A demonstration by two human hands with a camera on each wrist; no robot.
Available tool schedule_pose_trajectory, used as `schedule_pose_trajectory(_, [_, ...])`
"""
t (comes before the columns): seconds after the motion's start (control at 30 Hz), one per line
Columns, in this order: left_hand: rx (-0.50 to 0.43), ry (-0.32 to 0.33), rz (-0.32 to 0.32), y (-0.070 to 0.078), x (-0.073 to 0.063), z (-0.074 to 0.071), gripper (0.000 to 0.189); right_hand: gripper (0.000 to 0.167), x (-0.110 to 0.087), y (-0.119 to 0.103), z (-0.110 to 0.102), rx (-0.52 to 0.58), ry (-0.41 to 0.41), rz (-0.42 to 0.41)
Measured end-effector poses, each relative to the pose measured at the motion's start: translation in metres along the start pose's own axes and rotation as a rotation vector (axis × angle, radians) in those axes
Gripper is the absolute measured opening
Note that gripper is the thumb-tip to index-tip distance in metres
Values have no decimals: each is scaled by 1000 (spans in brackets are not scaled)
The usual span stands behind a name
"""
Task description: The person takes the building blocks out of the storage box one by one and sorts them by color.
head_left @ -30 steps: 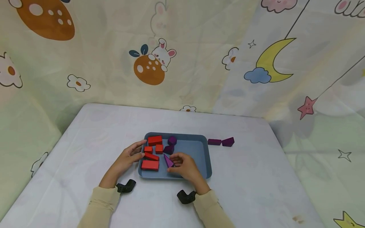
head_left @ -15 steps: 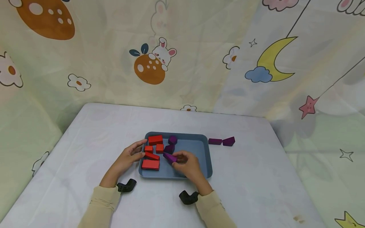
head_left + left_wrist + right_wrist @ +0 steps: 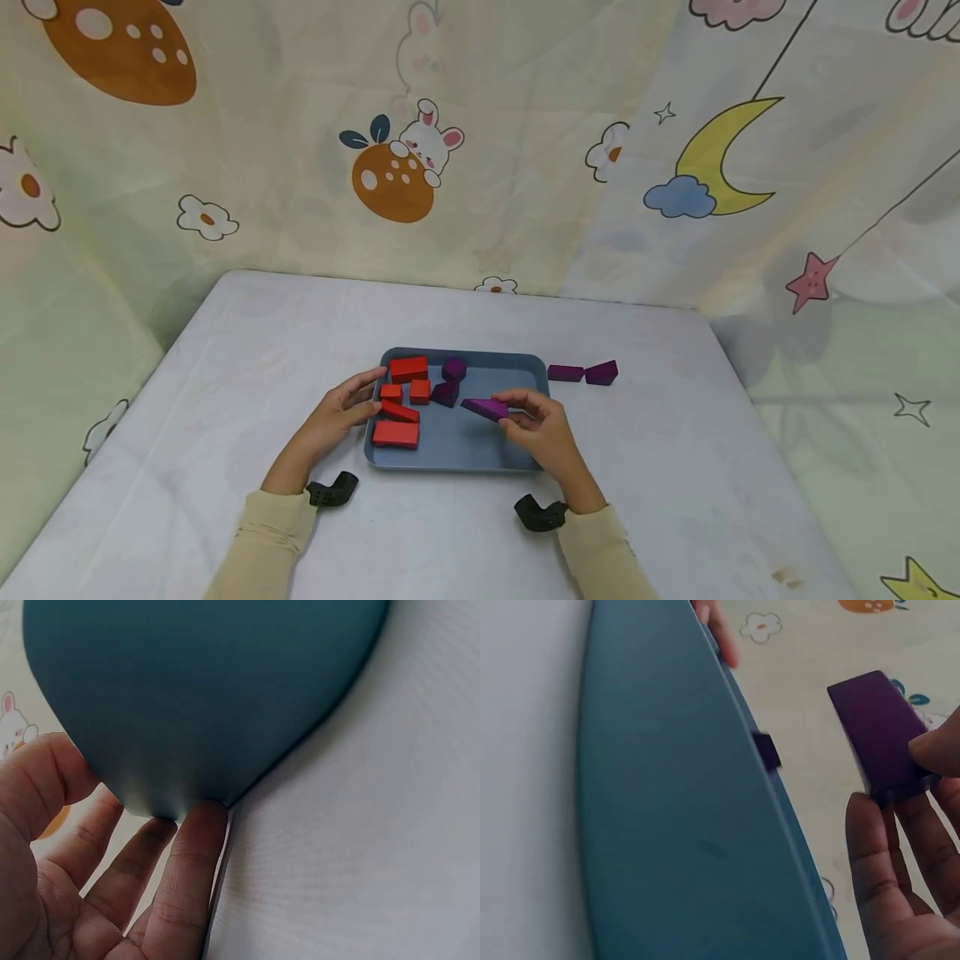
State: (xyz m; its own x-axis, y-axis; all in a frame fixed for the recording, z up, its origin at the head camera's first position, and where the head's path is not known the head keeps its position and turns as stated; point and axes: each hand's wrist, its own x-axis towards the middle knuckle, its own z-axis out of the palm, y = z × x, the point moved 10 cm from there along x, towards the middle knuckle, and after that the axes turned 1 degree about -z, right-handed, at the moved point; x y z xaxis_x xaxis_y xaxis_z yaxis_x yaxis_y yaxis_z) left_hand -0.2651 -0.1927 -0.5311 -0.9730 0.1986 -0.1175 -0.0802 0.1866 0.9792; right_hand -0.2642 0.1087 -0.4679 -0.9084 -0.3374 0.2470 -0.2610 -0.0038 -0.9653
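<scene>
Head view first: where is the purple wedge point(image 3: 486, 408), and what has hold of it?

— Over the blue-grey tray point(image 3: 457, 447), right of its middle. The right hand point(image 3: 547, 429) pinches the thick end between thumb and fingertips. In the right wrist view the wedge is held clear of the tray's rim.

— State its orientation.

— Long axis nearly crosswise in the head view, the thick end slightly lower in frame. The thin end points left, toward the left hand point(image 3: 339, 417). In the right wrist view the free end points up and to the left.

— Condition of that left hand?

— Fingers extended and spread, tips resting against the tray's left edge. The left wrist view confirms the contact.

— Neighbouring pieces?

— Five red blocks point(image 3: 396, 434) occupy the tray's left part. Two dark purple blocks point(image 3: 446, 393) lie beside them, left of the wedge's tip. Two loose purple pieces point(image 3: 565, 373) lie end to end on the white table point(image 3: 300, 333), just beside the tray's right edge; whether the nearer one touches it cannot be determined.
</scene>
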Motion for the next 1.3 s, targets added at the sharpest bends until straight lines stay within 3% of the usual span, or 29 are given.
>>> schedule_pose_trajectory(0.37, [0, 4, -3, 0, 0, 0, 63, 35, -11, -8, -84, -29, 93, -94])
schedule_pose_trajectory(0.6, [-3, 5, -5, 0, 0, 0, 63, 34, -14, -10, -143, -136, 192, -32])
schedule_pose_trajectory(0.8, [2, 10, -16, 0, -1, 1, 63, 40, -17, -13, -185, -234, 280, -44])
schedule_pose_trajectory(1.0, [0, 11, -11, 0, -2, 2, 63, 35, -17, -8, -217, -272, 339, -32])
schedule_pose_trajectory(1.3, [2, 6, -16, -1, -1, 1, 64, 37, -10, 6, -256, -533, 366, 101])
